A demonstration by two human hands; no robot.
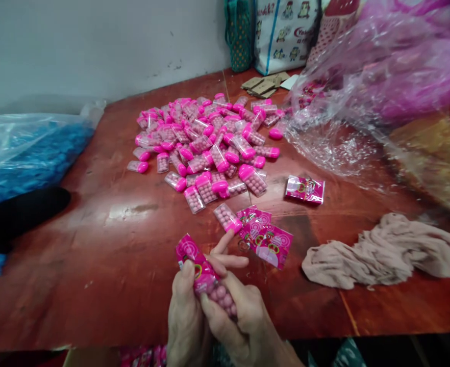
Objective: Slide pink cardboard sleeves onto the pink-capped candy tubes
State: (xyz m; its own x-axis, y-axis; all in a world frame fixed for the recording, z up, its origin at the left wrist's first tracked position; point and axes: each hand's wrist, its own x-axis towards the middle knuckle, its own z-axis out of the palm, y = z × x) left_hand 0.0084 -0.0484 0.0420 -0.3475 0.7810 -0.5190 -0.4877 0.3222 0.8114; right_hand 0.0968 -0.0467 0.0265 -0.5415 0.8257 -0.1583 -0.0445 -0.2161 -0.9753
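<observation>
Bead container [223, 299] — clasped in right grip [250, 313]; left grip [186, 308] pinches wrapper [190, 251] at its end.

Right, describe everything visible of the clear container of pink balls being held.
The clear, plastic-looking container of round pink balls slants in the right hand, near the front edge of the red-brown table. A glossy magenta printed wrapper held by the left hand hides its far end; no cap shows.

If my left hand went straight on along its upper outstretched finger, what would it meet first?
Your left hand would likely first meet the pink-capped bottle of pink balls lying just ahead. The fingertip appears right at the cap, though depth is unclear.
</observation>
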